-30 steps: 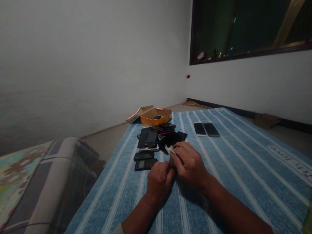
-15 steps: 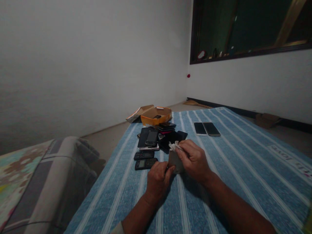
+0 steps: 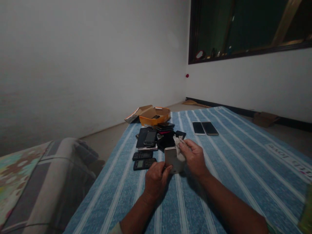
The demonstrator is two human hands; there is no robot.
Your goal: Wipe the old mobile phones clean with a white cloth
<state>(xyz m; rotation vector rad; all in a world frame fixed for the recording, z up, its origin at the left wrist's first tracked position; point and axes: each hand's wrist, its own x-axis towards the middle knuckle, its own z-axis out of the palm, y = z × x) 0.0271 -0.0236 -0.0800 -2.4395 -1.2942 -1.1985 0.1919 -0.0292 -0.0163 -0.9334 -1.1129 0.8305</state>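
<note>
A grey smartphone [image 3: 172, 158] is tilted up above the striped blue cloth, pinched at its lower left corner between the thumb and fingers of my left hand [image 3: 156, 177]. My right hand [image 3: 195, 158] is closed on a crumpled white tissue [image 3: 179, 149], which touches the phone's right edge. Left of the phone lie two black keypad phones [image 3: 144, 163], one behind the other. Just beyond, several dark phones are piled up, with a black touchscreen phone [image 3: 150, 138] on top at the left.
An open orange cardboard box [image 3: 153, 121] with its lid folded back stands behind the pile. Two smartphones [image 3: 210, 128] lie side by side at the back right. A blanket-covered surface [image 3: 53, 175] is on the left; white walls rise behind.
My right hand and the tissue have moved from the phone's top edge to its right edge, uncovering the top. The left hand keeps its hold on the phone.
</note>
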